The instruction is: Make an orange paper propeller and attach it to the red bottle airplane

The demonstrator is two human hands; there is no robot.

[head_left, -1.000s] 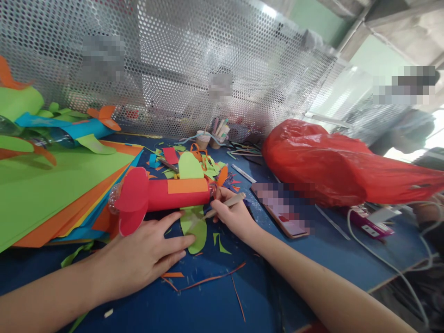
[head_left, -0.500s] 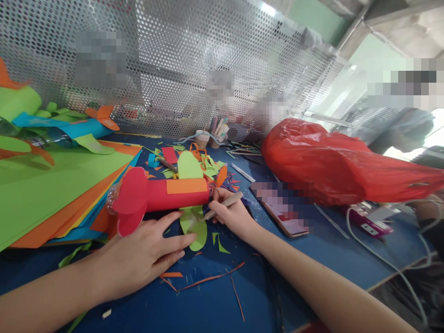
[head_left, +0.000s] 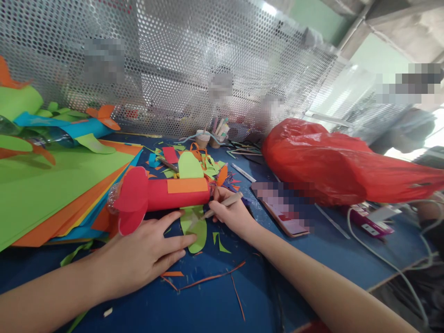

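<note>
A paper-covered bottle plane (head_left: 161,196) lies across the table, its body red, with an orange paper strip (head_left: 187,186) along the top. One light-green wing (head_left: 190,165) points away from me and another green wing (head_left: 197,236) points toward me. My left hand (head_left: 152,249) lies flat with fingers spread, two fingertips touching the nearer wing. Between the fingers of my right hand (head_left: 227,210) is a pale marker pen (head_left: 225,205), its tip down at that wing's right edge. Red rounded tail pieces (head_left: 132,201) stand at the plane's left end.
Stacked coloured paper (head_left: 69,194) and other paper planes (head_left: 79,129) fill the left. Behind the plane lie scissors (head_left: 169,164) among paper scraps. A phone (head_left: 282,212), a red plastic bag (head_left: 322,162) and a cable (head_left: 385,259) are on the right. Perforated metal mesh (head_left: 194,60) rises behind.
Almost nothing differs. The view has shifted very slightly; both hands keep their places, and the pen stays at the nearer wing.
</note>
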